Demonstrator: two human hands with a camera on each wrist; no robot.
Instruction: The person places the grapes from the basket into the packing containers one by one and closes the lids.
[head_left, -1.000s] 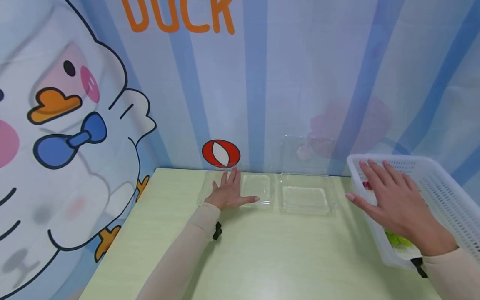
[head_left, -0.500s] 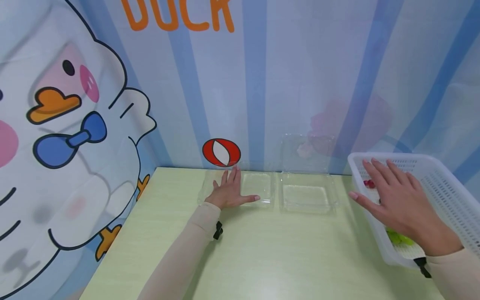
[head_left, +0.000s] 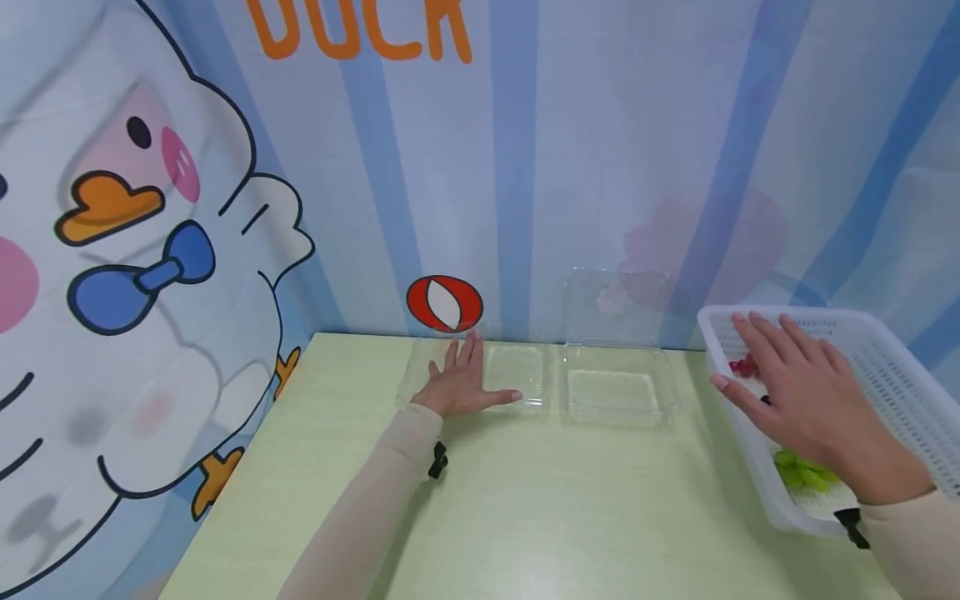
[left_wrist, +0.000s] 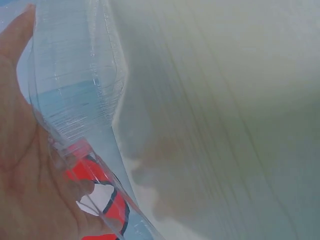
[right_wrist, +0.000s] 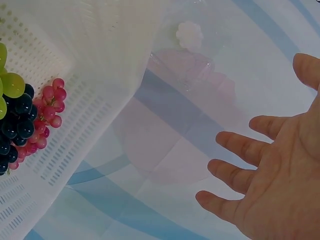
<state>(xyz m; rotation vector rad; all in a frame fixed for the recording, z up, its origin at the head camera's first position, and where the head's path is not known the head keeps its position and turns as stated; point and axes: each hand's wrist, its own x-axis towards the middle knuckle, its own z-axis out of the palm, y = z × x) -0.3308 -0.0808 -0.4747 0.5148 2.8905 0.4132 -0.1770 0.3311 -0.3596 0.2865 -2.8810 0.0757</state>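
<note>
My left hand (head_left: 457,387) lies with spread, straight fingers over a lidded clear plastic clamshell box (head_left: 517,371) near the back edge of the table. In the left wrist view, the box's clear rim runs beside the palm (left_wrist: 30,150). My right hand (head_left: 821,408) hovers palm down over a white plastic basket (head_left: 892,367), fingers straight and holding nothing. Bunches of green grapes (head_left: 802,473), red grapes (head_left: 744,367) and black grapes (right_wrist: 17,120) lie in the basket, partly hidden by that hand in the head view.
A second clear clamshell box (head_left: 611,387) stands to the right of the first, its lid raised against the backdrop. Behind the table (head_left: 525,517) hangs a blue-striped cloth (head_left: 585,150) printed with a duck.
My right hand has shifted slightly to the right over the basket, so more of the red and green grapes show. The left hand keeps its place on the box.
</note>
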